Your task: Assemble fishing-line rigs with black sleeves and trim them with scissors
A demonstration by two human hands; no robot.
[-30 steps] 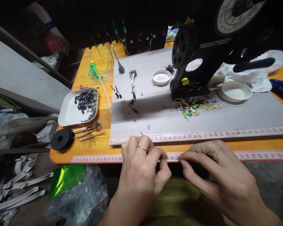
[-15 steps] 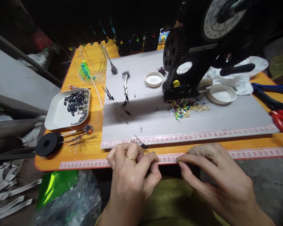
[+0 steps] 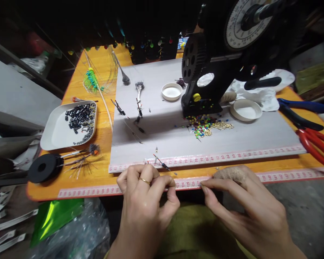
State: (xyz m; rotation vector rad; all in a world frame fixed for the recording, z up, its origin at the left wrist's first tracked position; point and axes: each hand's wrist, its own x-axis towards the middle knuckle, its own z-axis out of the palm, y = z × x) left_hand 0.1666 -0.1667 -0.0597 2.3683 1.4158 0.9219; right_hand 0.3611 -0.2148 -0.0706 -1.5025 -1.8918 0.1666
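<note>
My left hand [image 3: 148,198], with a gold ring, is closed at the table's front edge, thumb and forefinger pinched together. To its right my right hand [image 3: 243,199] pinches with thumb and forefinger over the printed measuring tape [image 3: 188,184], near the 127 mark. A beige wrap [image 3: 230,175] covers one of its fingers. What either pinch holds is too fine to make out. Just beyond my left hand lies a small dark fishing float [image 3: 164,165] with a red tip. A tiny metal swivel [image 3: 156,149] rests on the grey board [image 3: 178,144] behind it.
A black geared machine [image 3: 202,90] with a dial stands on the board, with colourful beads [image 3: 199,126] at its foot. Left are a white tray [image 3: 54,126] of dark pieces and a black spool [image 3: 45,167]. Pliers [image 3: 302,104] and red-handled scissors [image 3: 314,142] lie right.
The view has shifted slightly, so the table things sit a little further left. Both hands keep their pinched poses at the tape, with the gap between them slightly wider.
</note>
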